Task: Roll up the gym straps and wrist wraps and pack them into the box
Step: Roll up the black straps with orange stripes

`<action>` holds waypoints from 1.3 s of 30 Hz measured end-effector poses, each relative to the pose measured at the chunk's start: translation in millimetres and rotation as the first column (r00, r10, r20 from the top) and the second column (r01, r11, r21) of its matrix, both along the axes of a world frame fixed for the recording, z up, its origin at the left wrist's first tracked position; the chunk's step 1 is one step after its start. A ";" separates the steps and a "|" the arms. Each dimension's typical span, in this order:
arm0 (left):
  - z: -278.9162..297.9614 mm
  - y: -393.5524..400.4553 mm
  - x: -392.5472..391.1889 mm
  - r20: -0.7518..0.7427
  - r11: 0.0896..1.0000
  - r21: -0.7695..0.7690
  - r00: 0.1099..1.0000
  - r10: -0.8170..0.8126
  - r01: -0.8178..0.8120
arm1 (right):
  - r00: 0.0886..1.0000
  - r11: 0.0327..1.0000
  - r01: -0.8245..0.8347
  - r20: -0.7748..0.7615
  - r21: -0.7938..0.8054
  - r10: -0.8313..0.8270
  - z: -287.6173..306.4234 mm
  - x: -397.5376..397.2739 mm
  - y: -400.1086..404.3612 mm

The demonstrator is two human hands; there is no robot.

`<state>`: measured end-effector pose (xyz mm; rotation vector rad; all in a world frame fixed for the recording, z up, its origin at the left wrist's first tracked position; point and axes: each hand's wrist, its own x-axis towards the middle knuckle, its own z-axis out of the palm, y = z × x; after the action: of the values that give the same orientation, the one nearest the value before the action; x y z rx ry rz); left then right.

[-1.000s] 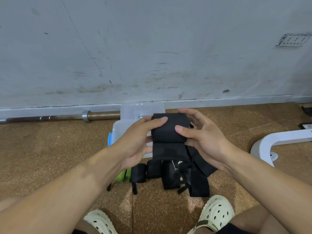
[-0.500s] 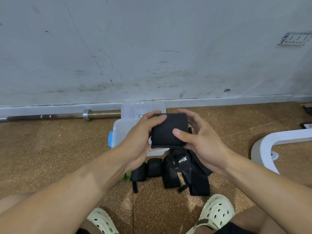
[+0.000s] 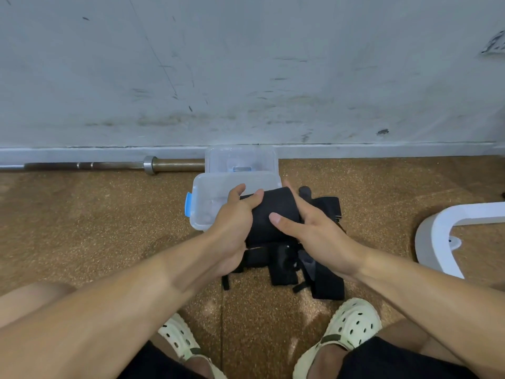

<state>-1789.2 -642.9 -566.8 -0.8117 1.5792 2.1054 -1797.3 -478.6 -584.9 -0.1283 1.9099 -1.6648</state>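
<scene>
Black wrist wrap [image 3: 273, 212], rolled into a bundle and gripped between left hand [image 3: 235, 214] and right hand [image 3: 308, 228] beside the clear box [image 3: 207, 195]: rolling step apparently near done; next, tighten and lower it into the box.

bare forearms, black shorts [image 3: 404, 359], pale green perforated clogs [image 3: 347, 326] with dark straps

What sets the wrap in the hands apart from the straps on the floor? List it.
1. The rolled wrap is held by both hands, left hand and right hand; the loose straps lie on the floor.
2. The wrap is a compact bundle; the straps lie spread out.
Both are black.
</scene>
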 end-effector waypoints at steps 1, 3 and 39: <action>-2.6 -3.3 2.5 0.008 1.000 -0.012 1.000 -0.008 0.008 | 1.000 1.000 -0.005 0.000 0.003 0.005 0.1 1.0 -5.0; -7.8 -9.3 8.5 0.002 0.995 -0.100 1.000 -0.031 0.031 | 1.000 1.000 0.013 -0.025 0.021 -0.012 0.5 4.7 -16.5; 4.2 -130.5 -11.9 0.495 -0.079 -0.810 0.606 -0.623 0.581 | 0.982 0.838 -0.121 0.190 0.532 0.021 -230.1 76.6 -131.2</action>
<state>-1801.1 -773.4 -562.6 -0.1229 2.5489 0.2659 -1720.7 -609.7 -815.0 0.1694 2.1269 -0.9890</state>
